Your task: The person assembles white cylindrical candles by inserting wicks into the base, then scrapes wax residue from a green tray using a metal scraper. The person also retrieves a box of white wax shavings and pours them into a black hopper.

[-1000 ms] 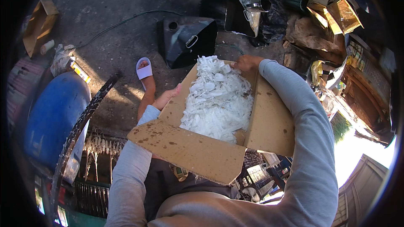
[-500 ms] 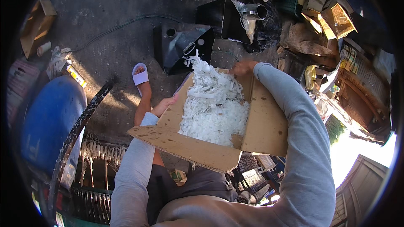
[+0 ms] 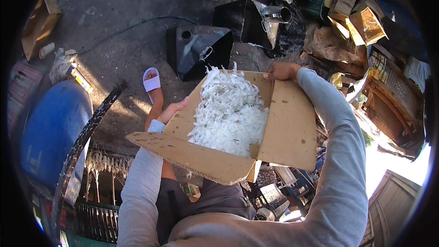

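In the head view, one cardboard box (image 3: 292,128) is held between two hands: its left side by the left hand (image 3: 173,110), its far right corner by the right hand (image 3: 282,70) — fingers bent onto cardboard, partly hidden. White flakes (image 3: 228,110) are contained between the fingers; beyond, two black containers (image 3: 190,52) are seen.

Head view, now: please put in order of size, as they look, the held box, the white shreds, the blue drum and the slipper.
1. Held box
2. White shreds and blue drum: they look too alike to rank
3. Slipper
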The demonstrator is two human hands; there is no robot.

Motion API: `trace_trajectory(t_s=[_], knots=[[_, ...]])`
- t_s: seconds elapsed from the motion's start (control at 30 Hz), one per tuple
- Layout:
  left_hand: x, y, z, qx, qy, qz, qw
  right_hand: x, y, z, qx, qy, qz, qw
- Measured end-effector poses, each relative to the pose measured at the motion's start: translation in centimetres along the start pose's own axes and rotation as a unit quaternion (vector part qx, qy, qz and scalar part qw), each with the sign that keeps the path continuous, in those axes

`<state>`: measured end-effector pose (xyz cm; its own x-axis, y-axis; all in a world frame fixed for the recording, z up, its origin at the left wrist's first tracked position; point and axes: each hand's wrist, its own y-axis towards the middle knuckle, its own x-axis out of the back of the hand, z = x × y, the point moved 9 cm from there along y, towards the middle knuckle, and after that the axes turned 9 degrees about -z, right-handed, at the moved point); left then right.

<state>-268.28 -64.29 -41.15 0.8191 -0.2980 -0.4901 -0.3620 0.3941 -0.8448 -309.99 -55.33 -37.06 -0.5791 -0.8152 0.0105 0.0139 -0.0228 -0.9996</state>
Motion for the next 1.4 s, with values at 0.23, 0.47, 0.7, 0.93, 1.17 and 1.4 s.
trace_trajectory(t_s=[0.23, 0.47, 0.7, 0.93, 1.17, 1.4], knots=[[-0.8, 0.7, 0.8, -0.012, -0.036, 0.064, 0.997, 1.9, -0.2, 1.4, 0.024, -0.037, -0.063, 0.997], [-0.4, 1.2, 2.0, -0.01, -0.06, 0.063, 0.996, 3.0, 0.5, 2.2, 0.031, -0.065, -0.035, 0.997], [-1.5, 0.6, 2.1, 0.027, -0.076, 0.07, 0.994, 3.1, 0.7, 2.2, 0.03, -0.067, -0.069, 0.995], [-0.9, 0.6, 1.3, -0.042, -0.043, 0.055, 0.997, 3.6, 0.2, 2.4, 0.031, -0.05, -0.101, 0.993], [-0.4, 1.6, 1.5, -0.038, -0.009, 0.021, 0.999, 2.8, 0.3, 1.9, 0.035, -0.059, -0.082, 0.994], [-1.9, 0.4, 1.4, -0.001, -0.038, 0.031, 0.999, 1.8, 1.0, 0.8, 0.03, -0.046, -0.063, 0.997]])
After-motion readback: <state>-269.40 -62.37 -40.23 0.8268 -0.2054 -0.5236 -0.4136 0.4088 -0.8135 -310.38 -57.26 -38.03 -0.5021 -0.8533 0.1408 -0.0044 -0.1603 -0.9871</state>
